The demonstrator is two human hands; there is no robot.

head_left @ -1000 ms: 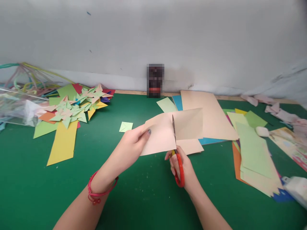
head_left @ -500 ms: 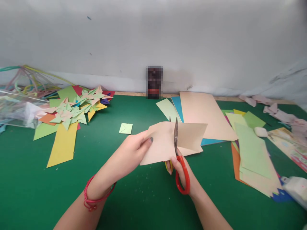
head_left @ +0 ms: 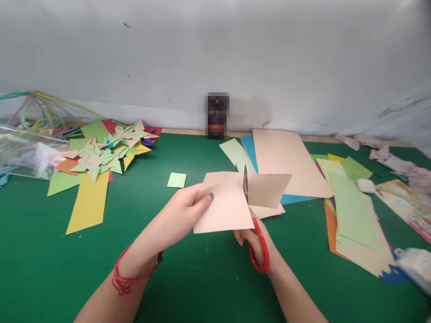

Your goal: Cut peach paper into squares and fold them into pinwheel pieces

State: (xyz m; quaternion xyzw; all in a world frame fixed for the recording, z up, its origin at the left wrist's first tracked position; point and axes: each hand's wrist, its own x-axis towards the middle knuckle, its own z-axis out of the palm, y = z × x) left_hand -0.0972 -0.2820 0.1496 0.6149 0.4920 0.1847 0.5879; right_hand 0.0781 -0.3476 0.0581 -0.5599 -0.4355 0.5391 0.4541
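Note:
My left hand (head_left: 186, 211) pinches the left side of a pale peach sheet of paper (head_left: 225, 202), thumb on top, above the green table. In my right hand (head_left: 254, 240) is a pair of scissors (head_left: 265, 251) with a red handle loop; a bit of yellow shows under the paper. Their dark blades straddle the sheet, and a cut runs up from its lower edge. The piece right of the cut (head_left: 269, 190) stands bent upward. Beneath it lies another peach strip (head_left: 266, 211). A small folded light-green square (head_left: 177, 180) rests left of the paper.
At left are folded paper stars (head_left: 94, 159), a yellow strip (head_left: 89, 202) and a clear plastic bag (head_left: 30, 152). Large peach sheets (head_left: 286, 157) over blue paper lie behind my hands. Coloured paper strips (head_left: 357, 220) and a white device (head_left: 415, 264) are at right.
The scissors have moved slightly, and the cut now parts the sheet's lower right from the bent piece. My left hand has shifted a little to the left with the paper.

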